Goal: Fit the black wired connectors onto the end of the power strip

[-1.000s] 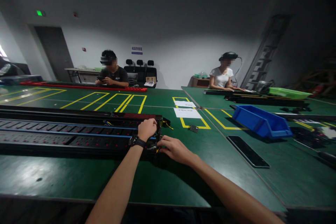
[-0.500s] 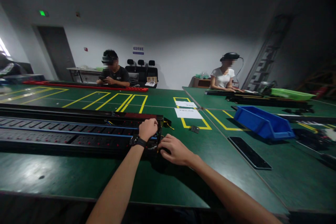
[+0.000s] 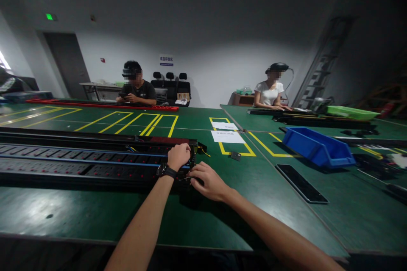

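A long black power strip housing (image 3: 117, 171), with rows of sockets, small red dots and blue lines along it, lies across the table to the left. At its right end, my left hand (image 3: 179, 156) is closed over the end piece, a watch (image 3: 165, 170) on its wrist. Just to the right, my right hand (image 3: 208, 181) has its fingers pinched together against the open end, by some thin wires; what they hold is too small and dark to name. A yellow-tipped wire (image 3: 204, 151) sticks out behind my hands.
A small dark part (image 3: 235, 156) lies near white paper sheets (image 3: 227, 136). On the right are a phone (image 3: 301, 183), a blue bin (image 3: 318, 147) and a green tray (image 3: 352, 112). Two people (image 3: 140, 91) (image 3: 270, 93) sit across the table, one beside a red rail (image 3: 104, 105).
My right hand has shifted slightly left and its fingers have drawn closer to the housing's end. My left hand keeps its hold. The view has moved a little.
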Demonstrator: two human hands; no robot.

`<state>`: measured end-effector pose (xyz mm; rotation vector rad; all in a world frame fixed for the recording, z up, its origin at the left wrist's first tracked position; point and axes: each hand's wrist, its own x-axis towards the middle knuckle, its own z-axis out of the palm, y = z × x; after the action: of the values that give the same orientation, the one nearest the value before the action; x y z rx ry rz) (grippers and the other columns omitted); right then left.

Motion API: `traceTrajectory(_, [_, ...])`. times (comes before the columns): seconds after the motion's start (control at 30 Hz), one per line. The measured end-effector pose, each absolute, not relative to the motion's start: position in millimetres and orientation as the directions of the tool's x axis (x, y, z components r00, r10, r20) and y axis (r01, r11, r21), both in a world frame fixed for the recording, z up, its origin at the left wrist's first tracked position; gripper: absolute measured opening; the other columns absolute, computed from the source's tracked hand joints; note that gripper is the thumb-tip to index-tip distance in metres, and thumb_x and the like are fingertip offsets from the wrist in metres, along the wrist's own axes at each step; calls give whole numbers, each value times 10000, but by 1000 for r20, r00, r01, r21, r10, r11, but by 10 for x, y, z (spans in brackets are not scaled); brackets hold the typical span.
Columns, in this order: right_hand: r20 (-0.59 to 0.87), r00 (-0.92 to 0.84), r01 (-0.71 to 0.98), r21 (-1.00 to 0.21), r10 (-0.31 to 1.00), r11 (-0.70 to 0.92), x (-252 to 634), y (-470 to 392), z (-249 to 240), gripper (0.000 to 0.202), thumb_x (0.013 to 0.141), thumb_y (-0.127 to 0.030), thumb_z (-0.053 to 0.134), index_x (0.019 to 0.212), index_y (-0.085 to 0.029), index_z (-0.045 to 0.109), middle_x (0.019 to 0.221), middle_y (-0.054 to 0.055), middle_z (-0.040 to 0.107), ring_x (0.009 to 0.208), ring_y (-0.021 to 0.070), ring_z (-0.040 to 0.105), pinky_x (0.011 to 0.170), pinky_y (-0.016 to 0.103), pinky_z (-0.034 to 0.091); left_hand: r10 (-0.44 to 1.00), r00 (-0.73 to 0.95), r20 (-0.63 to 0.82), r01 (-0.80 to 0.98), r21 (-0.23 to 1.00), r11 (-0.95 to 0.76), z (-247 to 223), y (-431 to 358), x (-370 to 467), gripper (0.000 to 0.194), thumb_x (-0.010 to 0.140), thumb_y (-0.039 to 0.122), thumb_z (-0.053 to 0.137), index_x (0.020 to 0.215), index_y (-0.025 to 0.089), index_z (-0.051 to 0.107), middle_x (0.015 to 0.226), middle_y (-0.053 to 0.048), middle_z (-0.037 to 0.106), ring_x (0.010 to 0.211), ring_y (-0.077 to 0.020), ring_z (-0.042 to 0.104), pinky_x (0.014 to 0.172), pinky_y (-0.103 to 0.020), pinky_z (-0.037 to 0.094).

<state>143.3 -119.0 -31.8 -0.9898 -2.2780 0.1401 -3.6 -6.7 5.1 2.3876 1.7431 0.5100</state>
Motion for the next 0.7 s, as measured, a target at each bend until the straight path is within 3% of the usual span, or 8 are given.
traceTrajectory(0.17, [657,-314,626,-400,686,670,1560,-1095,-281,217,973,-229,515,1066,-217,710,1028,85,689,981,228,590,895,378,483,943,274,189,894,312,-322,33,-47,-42,327,879,252,471,1047,320,743,1089,-65,768,1035,-276,709,898,-387,531])
traceTrajectory(0.27, [668,-139,748,-413,731,520,1847,-947,-251,225,982,-275,500,968,-204,713,956,90,683,944,239,597,859,368,484,943,275,187,890,323,-323,26,-35,-43,319,881,261,474,1037,324,745,1087,-55,770,1028,-276,710,898,-394,531])
traceTrajectory(0.4, [549,94,945,-312,831,100,2464,-769,-279,213,920,-229,532,982,-207,734,1023,89,699,986,252,591,865,349,472,944,277,179,888,329,-322,34,-36,-42,315,883,263,484,1042,318,750,1094,-55,769,1022,-274,710,896,-389,530])
traceTrajectory(0.5, [391,300,940,-277,870,-199,2901,-725,-337,304,898,-158,507,1069,-185,757,1105,114,708,1062,251,602,890,322,454,948,272,167,893,322,-313,42,-39,-41,315,885,264,489,1049,308,754,1101,-63,767,1021,-267,711,893,-374,530])
traceTrajectory(0.6, [222,414,895,-278,883,-350,3165,-731,-402,359,894,-126,481,1104,-191,765,1151,137,712,1066,266,623,838,328,454,946,276,169,894,317,-318,43,-34,-40,317,885,266,486,1047,314,755,1107,-58,766,1023,-264,709,894,-371,530])
traceTrajectory(0.7, [152,455,867,-299,878,-398,3265,-743,-453,374,871,-116,497,1104,-196,778,1154,160,715,1018,290,650,773,339,457,946,280,165,893,317,-320,43,-27,-42,318,888,273,483,1050,312,754,1106,-60,767,1032,-261,706,896,-364,529])
